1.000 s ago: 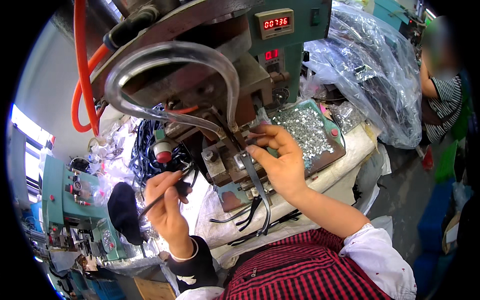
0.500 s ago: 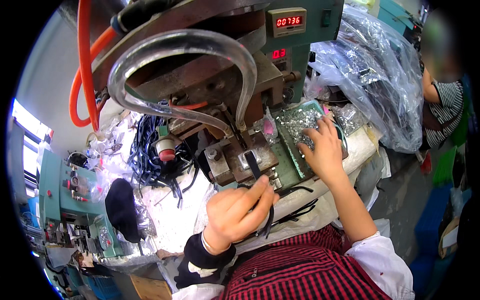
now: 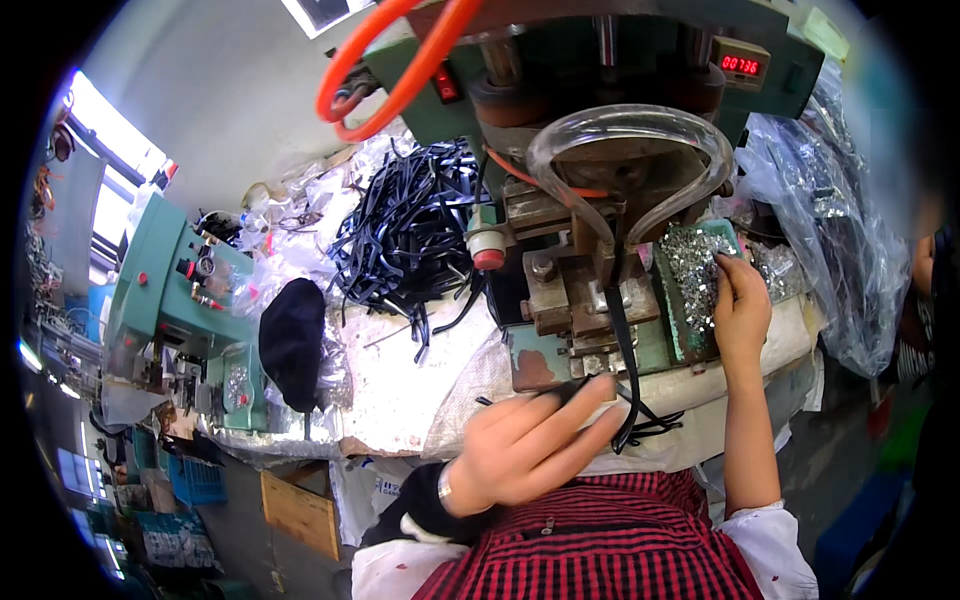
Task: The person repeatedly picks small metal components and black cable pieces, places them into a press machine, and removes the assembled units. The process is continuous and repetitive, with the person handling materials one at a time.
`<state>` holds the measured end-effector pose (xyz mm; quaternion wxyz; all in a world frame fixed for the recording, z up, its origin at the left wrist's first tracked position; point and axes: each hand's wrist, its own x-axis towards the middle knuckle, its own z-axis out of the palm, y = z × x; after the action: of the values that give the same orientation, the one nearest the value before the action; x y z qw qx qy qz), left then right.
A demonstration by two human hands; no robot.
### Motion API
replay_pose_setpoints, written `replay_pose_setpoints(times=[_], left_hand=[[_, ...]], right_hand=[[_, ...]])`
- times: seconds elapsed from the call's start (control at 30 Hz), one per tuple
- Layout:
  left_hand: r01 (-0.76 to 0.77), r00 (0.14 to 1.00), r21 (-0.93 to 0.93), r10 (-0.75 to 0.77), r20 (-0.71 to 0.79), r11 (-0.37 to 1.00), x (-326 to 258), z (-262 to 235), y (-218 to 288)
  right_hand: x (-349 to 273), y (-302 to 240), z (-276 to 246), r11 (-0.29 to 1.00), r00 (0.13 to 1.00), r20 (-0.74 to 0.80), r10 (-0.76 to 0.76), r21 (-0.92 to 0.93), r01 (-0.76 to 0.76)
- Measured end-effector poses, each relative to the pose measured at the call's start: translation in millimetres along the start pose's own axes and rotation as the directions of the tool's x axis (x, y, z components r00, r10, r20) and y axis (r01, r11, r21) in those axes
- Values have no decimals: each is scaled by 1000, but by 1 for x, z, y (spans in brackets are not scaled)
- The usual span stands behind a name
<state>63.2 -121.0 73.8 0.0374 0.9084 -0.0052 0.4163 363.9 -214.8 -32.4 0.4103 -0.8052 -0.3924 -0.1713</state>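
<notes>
Item one: a long black strip [image 3: 622, 338], upper end on the metal block [image 3: 588, 303] of the press, just below the ends of a clear looped tube [image 3: 632, 118]; its lower end juts past the block's front, toward the wearer, whom I watch from afar. Item two: the left hand [image 3: 535, 440], in front of the block, fingers partly curled and blurred, their tips just beside the strip; a dark piece [image 3: 563, 391] shows at those fingers, though I cannot tell whether they grip it. Item three: the right hand [image 3: 742, 308], fingers bent, tips among small silvery metal bits [image 3: 692, 275] in a green tray [image 3: 723, 230] to the right of the block; I cannot tell whether a bit is pinched. Item four: more black strips [image 3: 660, 426], loose on the bench's near edge, below the block; a tangled heap of black strips [image 3: 410, 225], left of the press. Item five: a red button [image 3: 488, 259] on a pale housing, between heap and block; a red-lit counter [image 3: 740, 63] at upper right; an orange hose [image 3: 402, 82] at upper left. Item six: a black cloth object [image 3: 293, 345], left on the bench; a second green machine [image 3: 148, 275] beyond; clear plastic sheeting [image 3: 835, 260] at right.
</notes>
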Motion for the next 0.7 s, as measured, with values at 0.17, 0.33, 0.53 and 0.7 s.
replay_pose_setpoints(times=[0.17, 0.33, 0.53, 0.7], left_hand=[[368, 918, 342, -278, -284, 865, -48, -61, -43], [280, 869, 661, -476, 133, 696, -124, -51, -153], [242, 842, 673, -496, 212, 699, -180, -4, -203], [366, 887, 408, -446, 118, 837, -173, 5, -192]], right_hand=[[-2, -16, -15, 974, 997, 0, 73, 215, -72], [8, -41, -11, 891, 993, 49, 111, 438, -121], [-22, -11, -8, 909, 985, 19, 170, 383, -164], [-31, -34, -49, 698, 909, 340, 242, 589, -407]])
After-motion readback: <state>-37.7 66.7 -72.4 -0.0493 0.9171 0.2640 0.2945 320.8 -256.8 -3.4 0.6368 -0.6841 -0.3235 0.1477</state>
